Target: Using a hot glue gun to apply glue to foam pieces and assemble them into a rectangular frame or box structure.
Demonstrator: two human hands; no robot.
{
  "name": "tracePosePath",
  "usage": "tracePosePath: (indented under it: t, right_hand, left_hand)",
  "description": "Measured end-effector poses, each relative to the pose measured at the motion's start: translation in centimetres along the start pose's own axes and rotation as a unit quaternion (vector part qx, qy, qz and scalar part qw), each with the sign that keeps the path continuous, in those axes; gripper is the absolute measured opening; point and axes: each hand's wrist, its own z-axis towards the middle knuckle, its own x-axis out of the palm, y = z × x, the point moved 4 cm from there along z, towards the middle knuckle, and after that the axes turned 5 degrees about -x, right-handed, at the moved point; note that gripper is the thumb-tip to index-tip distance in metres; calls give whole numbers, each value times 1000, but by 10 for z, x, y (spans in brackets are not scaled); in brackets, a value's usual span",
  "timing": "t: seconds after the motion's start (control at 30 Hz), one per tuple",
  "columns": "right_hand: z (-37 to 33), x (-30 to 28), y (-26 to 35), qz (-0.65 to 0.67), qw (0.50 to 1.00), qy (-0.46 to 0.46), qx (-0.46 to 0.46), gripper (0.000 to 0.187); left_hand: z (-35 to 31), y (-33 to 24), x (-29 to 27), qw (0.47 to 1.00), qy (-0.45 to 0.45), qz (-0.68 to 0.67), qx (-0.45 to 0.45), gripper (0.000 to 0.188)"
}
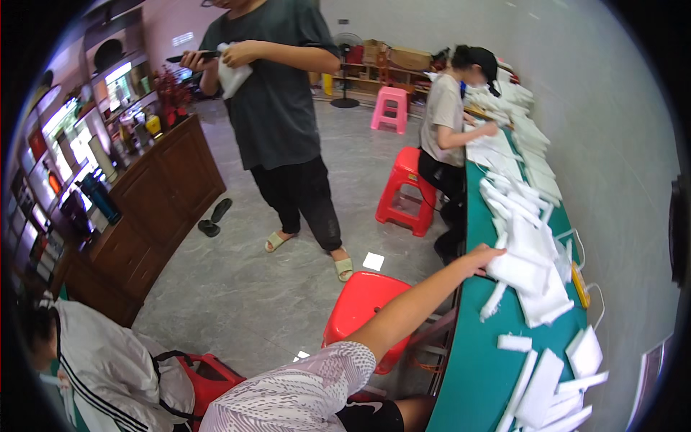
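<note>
Clearly, the long green table (468,338) along the wall (604,129) dominates, with a red plastic stool (363,302) beside it. On the table, a white foam sheet (522,272) lies over other white pieces (548,304), its edge pinched by the seated person's outstretched left hand (479,261); the right hand is out of sight, so I cannot tell whether it grips anything.

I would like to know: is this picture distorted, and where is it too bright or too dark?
Head view: strong fisheye bending, seen on the brown cabinet and the green table; head view: black corners, glare patches at left above the blue bottle, and white pieces showing little surface detail.
</note>
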Motion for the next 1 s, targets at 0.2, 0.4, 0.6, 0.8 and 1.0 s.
tracePosePath:
  t: [0.2,0.4,0.6,0.8,1.0]
  right_hand:
    - [-69,-76,37,-42,984,-172,26,22]
    - [-85,-87,27,-26,974,-214,69,21]
    - [-128,-110,22,-22,960,-261,102,20]
    - [-36,-141,-145,91,996,-18,-14,20]
    - [-14,-205,-279,200,974,61,-83,20]
  left_hand:
    - [14,-15,25,991,123,-55,-2,42]
    - [12,-10,12,990,117,-83,-13,57]
    - [26,-13,50,960,251,-127,7,45]
    - [11,19,27,969,176,-171,35,53]
    - [-11,11,28,974,121,-176,72,43]
